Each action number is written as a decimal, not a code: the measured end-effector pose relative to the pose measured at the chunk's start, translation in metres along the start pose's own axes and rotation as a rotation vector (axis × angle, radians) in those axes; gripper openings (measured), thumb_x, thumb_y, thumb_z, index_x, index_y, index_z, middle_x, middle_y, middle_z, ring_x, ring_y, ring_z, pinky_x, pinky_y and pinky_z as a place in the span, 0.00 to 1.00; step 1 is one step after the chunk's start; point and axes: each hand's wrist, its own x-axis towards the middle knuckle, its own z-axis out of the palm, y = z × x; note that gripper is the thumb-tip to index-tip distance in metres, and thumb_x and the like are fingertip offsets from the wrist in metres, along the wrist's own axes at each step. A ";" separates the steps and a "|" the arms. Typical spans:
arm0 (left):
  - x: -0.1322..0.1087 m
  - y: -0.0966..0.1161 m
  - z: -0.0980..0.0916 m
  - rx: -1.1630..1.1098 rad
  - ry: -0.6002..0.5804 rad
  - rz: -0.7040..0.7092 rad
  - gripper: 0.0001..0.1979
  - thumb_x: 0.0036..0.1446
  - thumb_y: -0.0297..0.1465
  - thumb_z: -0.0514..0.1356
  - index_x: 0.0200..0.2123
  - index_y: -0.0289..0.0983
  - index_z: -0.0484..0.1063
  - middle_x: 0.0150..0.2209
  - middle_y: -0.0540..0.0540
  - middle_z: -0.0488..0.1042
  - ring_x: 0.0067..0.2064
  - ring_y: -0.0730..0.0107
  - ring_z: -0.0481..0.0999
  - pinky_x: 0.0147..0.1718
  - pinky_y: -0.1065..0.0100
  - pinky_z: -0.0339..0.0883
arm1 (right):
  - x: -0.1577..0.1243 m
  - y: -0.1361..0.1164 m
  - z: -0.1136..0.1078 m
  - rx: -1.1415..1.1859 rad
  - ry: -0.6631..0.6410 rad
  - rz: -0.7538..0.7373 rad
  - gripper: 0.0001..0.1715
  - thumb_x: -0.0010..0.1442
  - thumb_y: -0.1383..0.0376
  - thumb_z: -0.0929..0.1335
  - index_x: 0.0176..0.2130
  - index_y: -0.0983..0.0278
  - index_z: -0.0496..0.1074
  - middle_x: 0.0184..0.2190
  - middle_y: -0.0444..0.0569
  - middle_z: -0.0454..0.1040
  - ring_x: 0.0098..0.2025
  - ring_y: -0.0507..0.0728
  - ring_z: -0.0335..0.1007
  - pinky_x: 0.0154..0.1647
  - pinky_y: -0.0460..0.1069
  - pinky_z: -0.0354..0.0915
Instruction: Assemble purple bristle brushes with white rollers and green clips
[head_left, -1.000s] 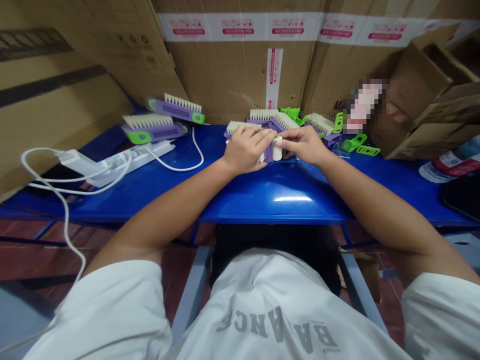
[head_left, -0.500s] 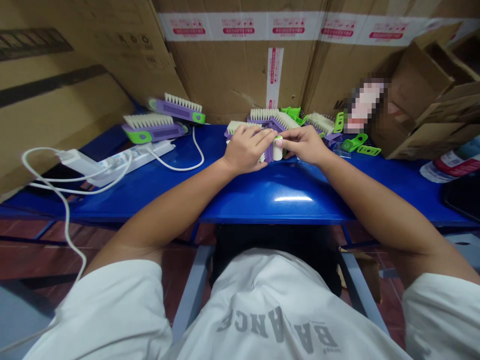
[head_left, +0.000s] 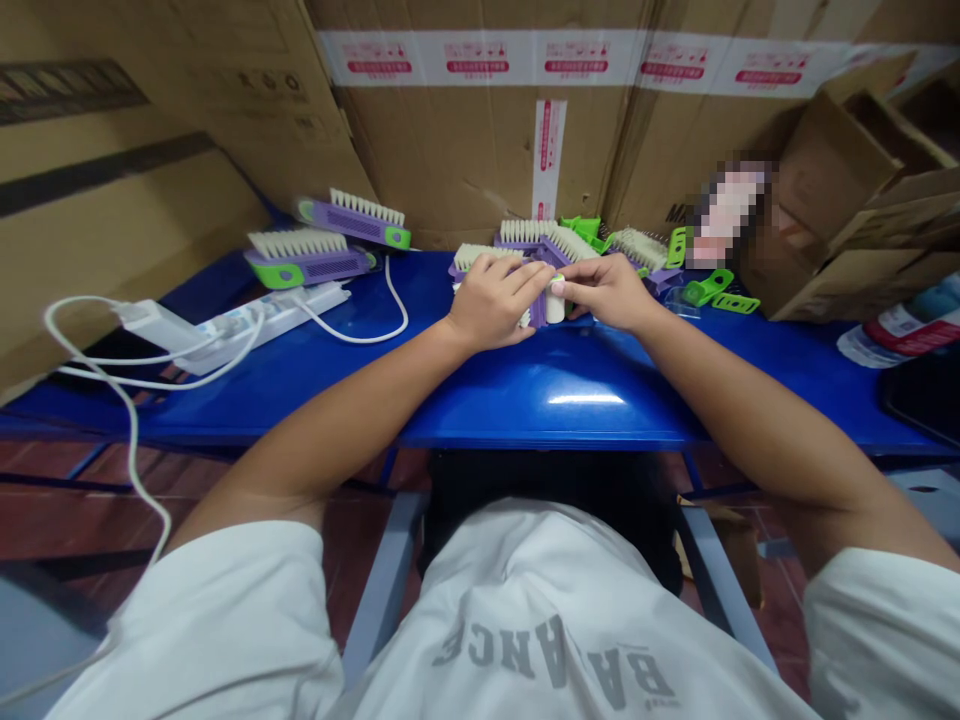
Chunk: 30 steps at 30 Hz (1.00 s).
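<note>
We're sitting at a glossy blue bench [head_left: 525,400], with big cardboard boxes [head_left: 465,160] walling off the far edge and a reddish tiled floor [head_left: 364,540] showing under the near edge. A white power strip [head_left: 244,332] is lying towards the left end, trailing white cables [head_left: 375,339], and two purple-and-green brushes [head_left: 319,268] are leaning just behind it, bristles up. More brushes [head_left: 527,232] are piling up along the middle of the far edge, with loose green clips [head_left: 703,290] sitting to their right. An open carton [head_left: 825,215] is filling the far right corner, and a bottle [head_left: 896,335] is lying near the right end.

Hands: we're working just in front of that pile. Our left hand [head_left: 491,302] is keeping its grip closed over a purple brush [head_left: 539,313], and our right hand [head_left: 609,290] is pinching a white piece [head_left: 555,308] with a green top right beside it. We can't tell if the two are joined.

Versus half a second ago, hardly anything is changing: both hands are holding the same spots, and the whole view is just sitting a touch lower.
</note>
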 end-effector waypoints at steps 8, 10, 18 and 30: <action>0.000 0.001 -0.002 0.003 -0.009 -0.002 0.38 0.66 0.43 0.64 0.75 0.35 0.70 0.68 0.28 0.80 0.66 0.30 0.77 0.59 0.37 0.70 | 0.000 -0.001 0.000 -0.001 0.000 -0.006 0.37 0.42 0.36 0.88 0.35 0.63 0.90 0.28 0.47 0.84 0.29 0.55 0.78 0.26 0.47 0.78; 0.000 0.001 -0.001 -0.007 -0.011 -0.007 0.38 0.65 0.42 0.64 0.75 0.35 0.70 0.68 0.29 0.79 0.66 0.29 0.77 0.60 0.36 0.70 | 0.000 -0.001 0.000 -0.004 0.000 -0.005 0.37 0.42 0.36 0.88 0.35 0.63 0.90 0.28 0.47 0.84 0.29 0.55 0.78 0.26 0.47 0.78; 0.003 0.003 -0.006 -0.031 -0.017 -0.041 0.41 0.62 0.38 0.65 0.76 0.32 0.67 0.71 0.27 0.77 0.69 0.29 0.76 0.65 0.37 0.69 | 0.000 0.000 0.003 -0.036 0.016 -0.038 0.37 0.47 0.34 0.85 0.38 0.62 0.89 0.28 0.46 0.83 0.28 0.54 0.77 0.27 0.48 0.78; 0.002 -0.003 -0.002 -0.114 0.048 -0.147 0.40 0.59 0.38 0.68 0.74 0.35 0.69 0.69 0.30 0.78 0.69 0.34 0.78 0.70 0.37 0.68 | 0.003 0.005 -0.003 -0.048 0.049 -0.049 0.40 0.53 0.31 0.82 0.44 0.61 0.88 0.32 0.50 0.85 0.36 0.60 0.83 0.27 0.49 0.77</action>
